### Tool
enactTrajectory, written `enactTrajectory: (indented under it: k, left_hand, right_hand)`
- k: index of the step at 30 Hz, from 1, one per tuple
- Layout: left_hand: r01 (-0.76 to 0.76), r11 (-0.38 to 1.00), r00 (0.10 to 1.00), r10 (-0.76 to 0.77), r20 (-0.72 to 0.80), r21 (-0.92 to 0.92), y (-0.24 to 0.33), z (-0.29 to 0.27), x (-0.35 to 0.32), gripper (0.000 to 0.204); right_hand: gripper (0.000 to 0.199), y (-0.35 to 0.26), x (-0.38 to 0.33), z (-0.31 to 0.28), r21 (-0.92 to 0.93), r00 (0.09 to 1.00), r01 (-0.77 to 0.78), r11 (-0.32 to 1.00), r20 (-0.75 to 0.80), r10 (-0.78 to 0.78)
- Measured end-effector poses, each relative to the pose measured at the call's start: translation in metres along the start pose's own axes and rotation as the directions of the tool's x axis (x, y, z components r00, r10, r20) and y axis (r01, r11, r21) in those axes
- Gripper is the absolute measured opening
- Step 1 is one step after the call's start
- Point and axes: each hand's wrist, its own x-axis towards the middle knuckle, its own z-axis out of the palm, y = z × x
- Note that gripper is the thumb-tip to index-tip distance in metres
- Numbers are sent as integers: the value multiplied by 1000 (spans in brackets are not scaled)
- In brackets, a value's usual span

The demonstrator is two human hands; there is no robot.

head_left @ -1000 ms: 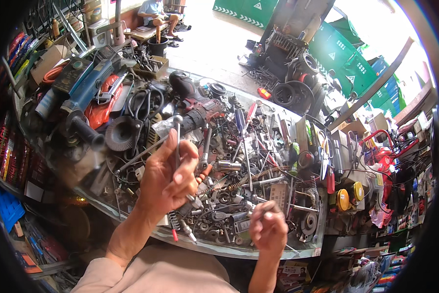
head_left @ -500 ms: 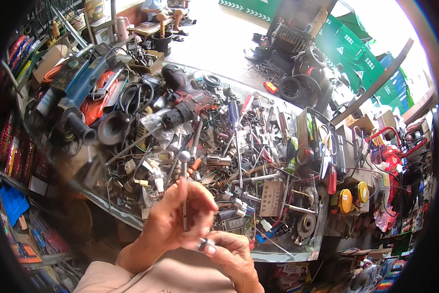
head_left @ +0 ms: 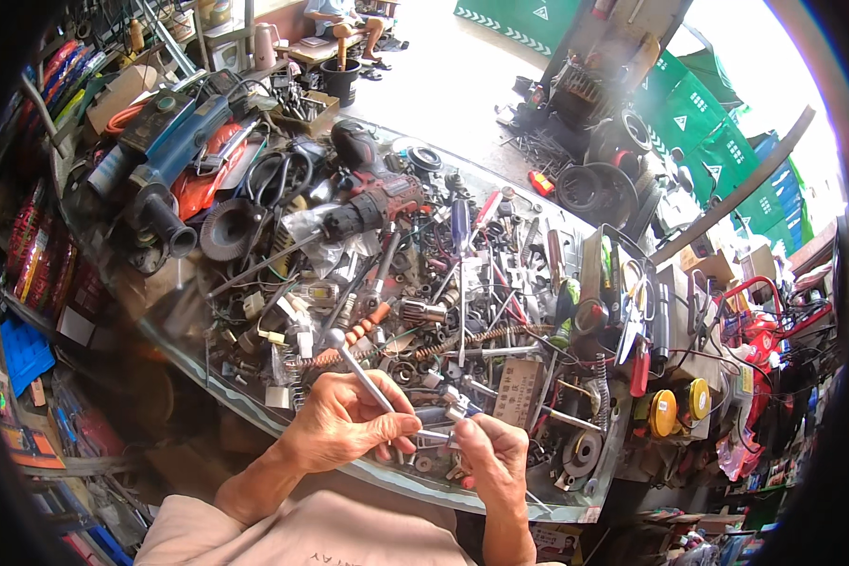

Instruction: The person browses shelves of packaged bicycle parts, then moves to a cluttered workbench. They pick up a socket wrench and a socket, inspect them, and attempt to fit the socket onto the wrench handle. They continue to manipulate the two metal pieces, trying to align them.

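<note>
My left hand (head_left: 341, 426) is closed around a shiny metal rod with a ball-shaped end (head_left: 364, 376). The rod slants up to the left, its ball above my fingers. To the right of it, my right hand (head_left: 496, 455) pinches the end of a short, thin metal piece (head_left: 434, 435) that bridges the gap between both hands. Whether this piece joins the rod is hidden by my left fingers. Both hands hover over the near edge of a glass-topped table (head_left: 245, 407) strewn with loose parts.
A red and black cordless drill (head_left: 372, 203) lies among springs, screwdrivers and sockets. At the left sits a blue power tool (head_left: 184, 141). Scissors (head_left: 636, 316) and yellow round containers (head_left: 663, 406) are at the right. A person (head_left: 335, 19) sits far back.
My hands have moved slightly apart, the right one rising to the right. The ball-ended rod has tipped from upright to a leftward slant. The view has shifted a little.
</note>
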Motion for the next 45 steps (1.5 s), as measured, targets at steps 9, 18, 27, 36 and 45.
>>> enactTrajectory:
  k: [9, 18, 27, 36, 45]
  left_hand:
    - [56, 989, 994, -43, 98, -135, 11, 13, 37, 19]
    - [18, 957, 999, -5, 48, -290, 13, 15, 49, 18]
    - [-15, 980, 1000, 16, 5, -199, 14, 19, 57, 17]
    - [14, 993, 998, -7, 61, -115, 5, 33, 63, 16]
    - [-127, 984, 963, 152, -221, 124, 30, -21, 96, 15]
  right_hand:
    - [29, -9, 2, -21, -264, 954, 281, 923, -31, -300]
    - [24, 2, 21, -47, -249, 989, 144, 958, 61, -133]
    - [32, -6, 24, -51, 40, 985, 172, 984, 22, -173]
    - [27, -11, 26, -53, 132, 996, 87, 987, -40, -82]
    - [24, -3, 21, -50, -15, 991, 104, 994, -77, -105]
